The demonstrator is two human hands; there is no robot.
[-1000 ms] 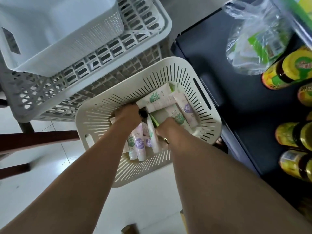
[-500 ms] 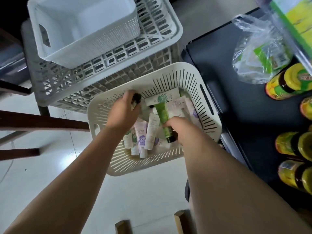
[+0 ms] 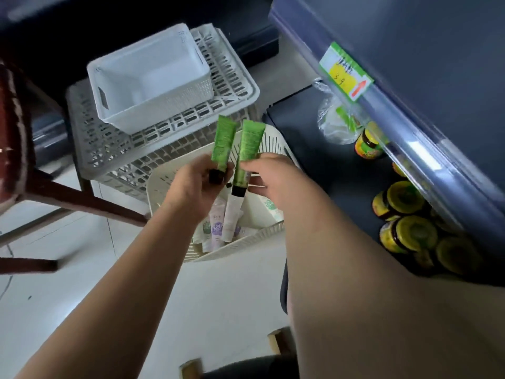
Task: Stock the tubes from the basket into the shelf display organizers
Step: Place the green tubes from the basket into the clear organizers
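**Above the basket: one green tube in each of your hands**

Over the cream basket on the pale floor, you hold two green tubes side by side, close but not touching. Your left hand grips the left green tube down at its black cap. Your right hand pinches the right green tube low on its body, with the black cap showing under your fingers. Both tubes point their flat crimped ends up and away from you.

The basket is plastic with narrow slots fanning along its walls. In it lie the pale tubes, white and pastel, some with purple or green marks, heaped loosely with caps facing different ways.

Behind it stands a grey lattice crate, and on top of that a white bin with finely perforated walls and cut-out handles; its floor shows bare. To your right, a dark shelf carries jars with yellow lids and a crumpled clear bag.
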